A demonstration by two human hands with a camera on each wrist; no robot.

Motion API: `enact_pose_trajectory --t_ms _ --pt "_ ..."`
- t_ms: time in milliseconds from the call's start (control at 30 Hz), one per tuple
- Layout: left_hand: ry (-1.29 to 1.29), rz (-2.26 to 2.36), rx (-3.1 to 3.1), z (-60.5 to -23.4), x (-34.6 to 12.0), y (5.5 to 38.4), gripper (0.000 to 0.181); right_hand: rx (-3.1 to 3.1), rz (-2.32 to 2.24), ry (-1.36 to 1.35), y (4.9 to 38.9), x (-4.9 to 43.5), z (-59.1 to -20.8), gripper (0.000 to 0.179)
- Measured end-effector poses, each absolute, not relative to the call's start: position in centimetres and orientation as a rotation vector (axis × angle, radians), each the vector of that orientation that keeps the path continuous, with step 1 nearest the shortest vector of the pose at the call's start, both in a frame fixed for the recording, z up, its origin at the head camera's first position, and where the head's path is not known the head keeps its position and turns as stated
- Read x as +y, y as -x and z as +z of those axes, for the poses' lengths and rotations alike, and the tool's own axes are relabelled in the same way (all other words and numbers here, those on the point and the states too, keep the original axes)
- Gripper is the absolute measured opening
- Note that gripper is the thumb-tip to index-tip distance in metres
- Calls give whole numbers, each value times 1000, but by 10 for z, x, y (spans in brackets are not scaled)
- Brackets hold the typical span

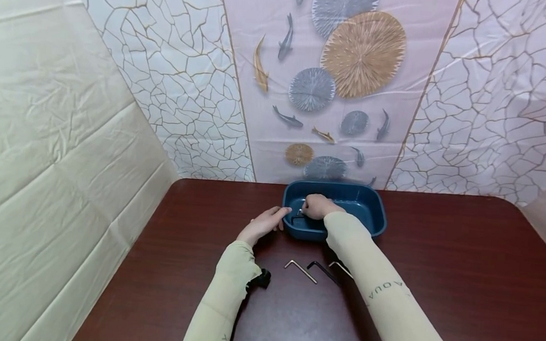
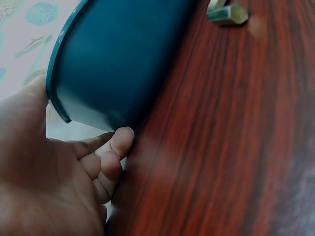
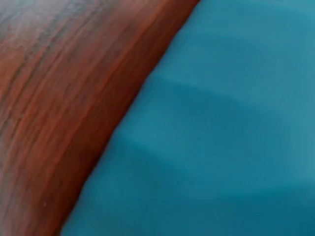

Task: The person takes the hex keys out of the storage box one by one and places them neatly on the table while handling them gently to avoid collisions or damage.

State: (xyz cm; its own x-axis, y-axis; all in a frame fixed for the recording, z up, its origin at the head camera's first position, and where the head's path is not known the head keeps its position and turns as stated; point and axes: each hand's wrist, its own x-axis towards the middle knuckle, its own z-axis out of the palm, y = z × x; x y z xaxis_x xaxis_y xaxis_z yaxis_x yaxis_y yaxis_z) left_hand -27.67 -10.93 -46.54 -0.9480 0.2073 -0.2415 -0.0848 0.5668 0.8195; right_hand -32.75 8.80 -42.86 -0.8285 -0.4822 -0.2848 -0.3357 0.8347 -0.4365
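Observation:
A dark blue rectangular basin [image 1: 379, 213] stands at the far side of the table. My left hand [image 1: 264, 225] holds its left end, thumb over the rim and fingers against the outside wall, as the left wrist view shows. Inside the basin, my right hand [image 1: 318, 206] has curled fingers at a hex key; a dark hex key [image 1: 296, 217] shows beside the fingertips. The right wrist view has only the basin wall [image 3: 206, 128], blurred. On the table in front lie a gold hex key [image 1: 302, 272], a black hex key [image 1: 323, 272] and another gold hex key [image 1: 342, 269], partly behind the right sleeve.
The reddish-brown table [image 1: 462, 271] ends at a patterned cloth backdrop [image 1: 274, 154] just behind the basin. A pale cloth wall [image 1: 61, 175] rises along the left side. Under the left wrist sits a small black device [image 1: 260, 279].

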Motion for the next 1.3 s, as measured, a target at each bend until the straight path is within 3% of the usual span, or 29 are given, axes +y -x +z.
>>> enact_pose_trajectory --t_ms 200,533,800,1300 --pt "-115 1336 2489 -470 -109 276 55 2696 -530 614 322 93 -431 14" --pt "-129 1364 2469 -473 -110 277 52 2796 -697 703 312 115 -415 9" --pt "-147 1345 2462 -472 -112 278 55 2797 -769 784 306 134 -402 18" --pt "-138 1381 2461 -467 -109 277 56 2890 -805 744 267 199 -378 19"
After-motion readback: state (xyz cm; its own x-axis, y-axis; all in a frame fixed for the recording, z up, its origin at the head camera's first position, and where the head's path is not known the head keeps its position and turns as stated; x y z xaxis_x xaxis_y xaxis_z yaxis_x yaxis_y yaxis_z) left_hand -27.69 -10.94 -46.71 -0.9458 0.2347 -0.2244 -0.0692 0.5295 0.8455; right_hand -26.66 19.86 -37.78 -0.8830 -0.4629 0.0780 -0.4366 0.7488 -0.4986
